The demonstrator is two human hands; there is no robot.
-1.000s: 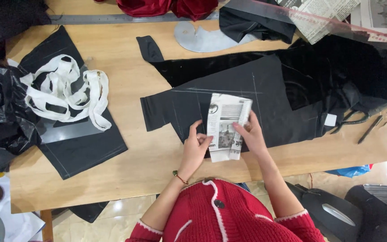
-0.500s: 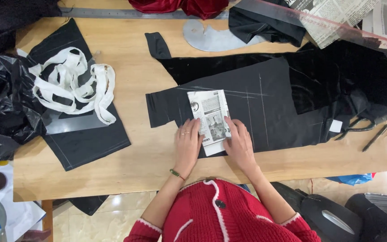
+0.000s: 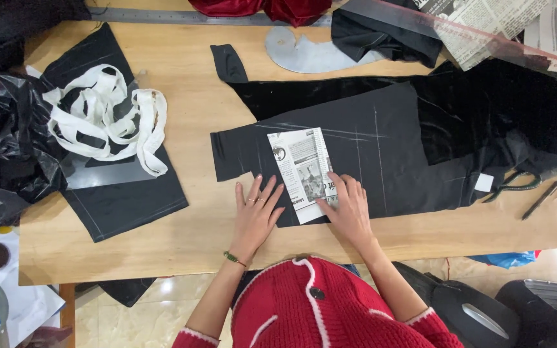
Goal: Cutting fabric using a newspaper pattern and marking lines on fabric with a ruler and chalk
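Both hands are down flat on the work. The left hand (image 3: pixel 256 212) lies with fingers spread, palm on the black fabric panel (image 3: pixel 369 161) just left of the folded newspaper piece (image 3: pixel 305 173), holding nothing, simply weighting the cloth so it seems to stay smooth. The right hand (image 3: pixel 348 209) is open too, fingers fanned over the lower right corner of that newspaper piece, pressing it onto the panel rather than pinching it (a paper pattern held still, by the look of it).

The newspaper piece sits on the panel's left part, tilted a little, its lower edge reaching the panel's near edge. Pale chalk lines (image 3: pixel 375 138) cross the fabric to the right of the paper, one running upright, others slanting off the paper's top.

Further right of the paper, past the panel's end, a small white tag (image 3: pixel 483 183) lies on the cloth, then dark-handled scissors (image 3: pixel 517 183) and a pen (image 3: pixel 540 200) near the wooden counter (image 3: pixel 188 232) edge. Well left of the paper, a tangle of white fabric strips (image 3: pixel 107 122) rests on another black piece (image 3: pixel 124 200). Beyond the paper, at the far side, lie a grey curved template (image 3: pixel 311 55), a long metal ruler (image 3: pixel 162 15) and some red cloth (image 3: pixel 259 9).
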